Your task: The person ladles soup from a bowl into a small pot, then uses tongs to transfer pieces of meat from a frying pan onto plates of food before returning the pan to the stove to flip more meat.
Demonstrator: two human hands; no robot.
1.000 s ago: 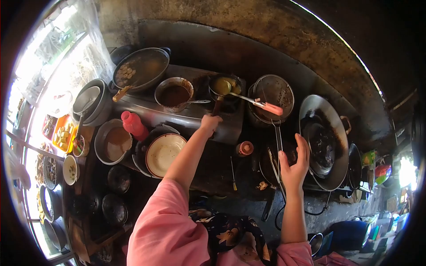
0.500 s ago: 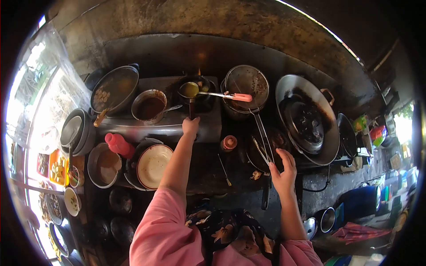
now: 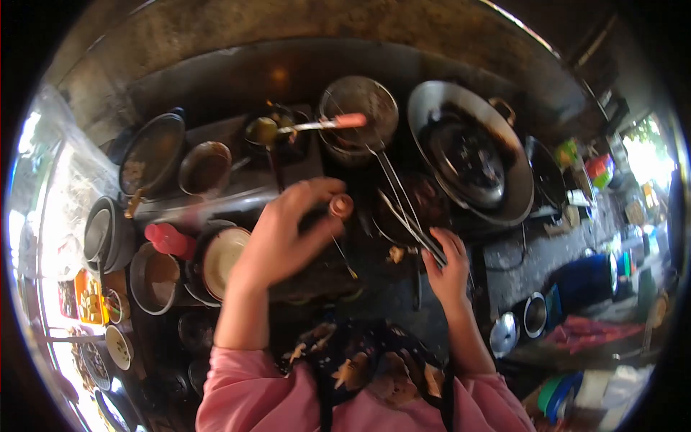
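My left hand point(image 3: 284, 230), blurred by motion, has its fingers and thumb spread on either side of a small round jar point(image 3: 341, 207); contact cannot be made out. Metal tongs point(image 3: 410, 227) are gripped near their lower end by my right hand point(image 3: 448, 270), over a dark pan point(image 3: 425, 198). Behind my left hand, a small pan point(image 3: 277, 155) sits on the stove burner with a ladle of yellow liquid point(image 3: 265, 132) above it. The ladle's orange handle point(image 3: 350, 120) rests across a strainer point(image 3: 367, 101) on a pot.
A large wok point(image 3: 425, 108) stands at the right. On the left are a pot of brown sauce point(image 3: 205, 168), a pink bottle point(image 3: 169, 239), a cream bowl point(image 3: 224, 259) and a grey pot point(image 3: 147, 288). A thin utensil point(image 3: 344, 259) lies near the counter's front edge.
My left hand has let go of the small pan's handle and moved right and nearer, to the jar. My right hand has closed on the tongs. The view has shifted.
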